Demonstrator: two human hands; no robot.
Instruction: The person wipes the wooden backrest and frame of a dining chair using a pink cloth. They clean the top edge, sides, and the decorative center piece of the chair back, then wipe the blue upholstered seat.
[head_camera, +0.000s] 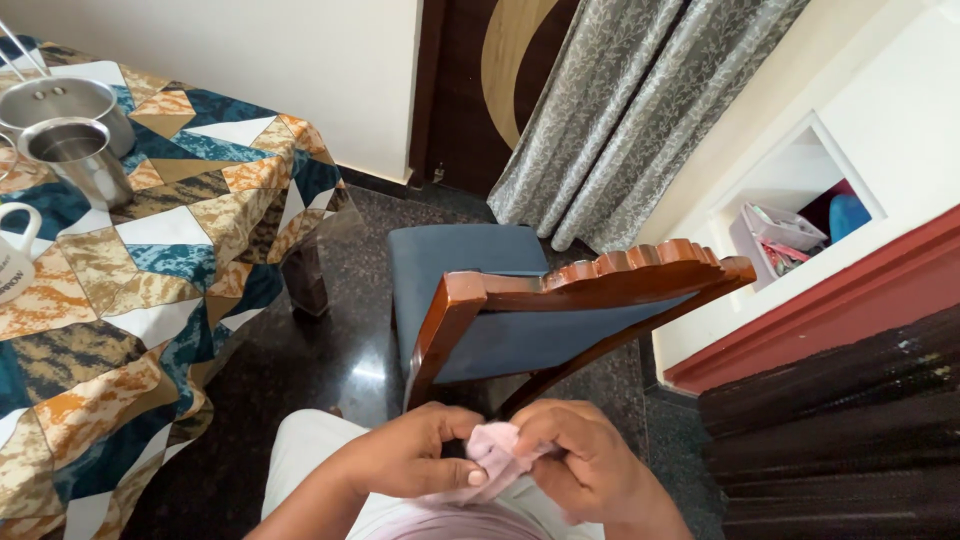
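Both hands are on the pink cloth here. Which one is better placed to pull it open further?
Probably the right hand: its fingertips pinch the free upper edge of the pink cloth and have room to draw outward. The left hand curls over the bunched part, thumb pressing it down, so it suits anchoring.

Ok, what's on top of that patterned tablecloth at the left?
On the tablecloth stand a steel pot, a steel cup and a white mug. The cloth covers the table underneath entirely.
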